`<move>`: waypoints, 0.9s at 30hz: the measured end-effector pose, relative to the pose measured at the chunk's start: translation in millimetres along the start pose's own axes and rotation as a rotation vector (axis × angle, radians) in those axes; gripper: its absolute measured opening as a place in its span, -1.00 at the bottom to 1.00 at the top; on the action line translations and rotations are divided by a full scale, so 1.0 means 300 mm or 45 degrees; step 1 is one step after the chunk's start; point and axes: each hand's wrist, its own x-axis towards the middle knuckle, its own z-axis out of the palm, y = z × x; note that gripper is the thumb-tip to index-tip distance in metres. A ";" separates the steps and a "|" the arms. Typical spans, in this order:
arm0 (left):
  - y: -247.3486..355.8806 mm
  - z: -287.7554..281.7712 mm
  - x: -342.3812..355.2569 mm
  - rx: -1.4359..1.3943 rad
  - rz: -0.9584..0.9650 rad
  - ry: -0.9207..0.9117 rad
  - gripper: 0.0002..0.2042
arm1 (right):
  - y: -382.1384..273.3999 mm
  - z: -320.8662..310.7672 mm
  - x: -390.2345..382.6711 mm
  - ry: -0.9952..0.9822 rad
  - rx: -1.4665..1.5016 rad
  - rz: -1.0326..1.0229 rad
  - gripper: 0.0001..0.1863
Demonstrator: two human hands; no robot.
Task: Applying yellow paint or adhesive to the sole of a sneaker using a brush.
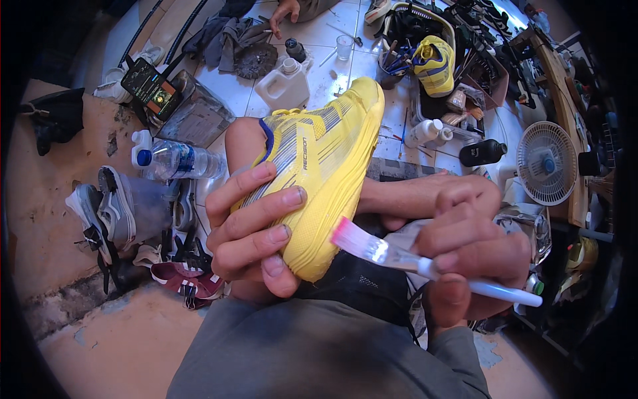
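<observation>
My left hand (pixel 256 229) grips a yellow running shoe (pixel 325 159) by its heel, fingers spread across the side. The shoe is tilted, toe up and away from me, with its sole edge facing right. Between the fingers and thumb of my right hand (pixel 475 256) is a flat paintbrush (pixel 399 258) with a white handle. Its pink-tipped bristles are at the sole edge near the heel; whether they touch it I cannot tell. Part of the right hand is blurred. The far side of the shoe is hidden.
A matching yellow shoe (pixel 435 66) rests on a basket at the back right. White jug (pixel 284 85), drinking glass (pixel 344 48) and black bottle (pixel 483 153) stand on the tiles. Left are a water bottle (pixel 179 161), phone (pixel 151 88) and grey shoes (pixel 119 206). A fan (pixel 548 163) stands right. Another person's hand (pixel 284 14) shows at the top.
</observation>
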 end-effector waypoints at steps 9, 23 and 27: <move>-0.005 -0.006 0.001 -0.021 -0.019 0.004 -0.75 | -0.026 -0.027 0.008 -0.147 0.056 -0.081 -0.81; 0.030 0.056 -0.017 -0.613 -0.841 0.287 -0.78 | -0.018 -0.007 0.001 0.177 -0.065 0.068 -0.85; 0.028 0.066 -0.021 -0.686 -0.951 0.388 -0.78 | 0.062 0.064 0.034 0.141 -0.248 -0.170 -0.75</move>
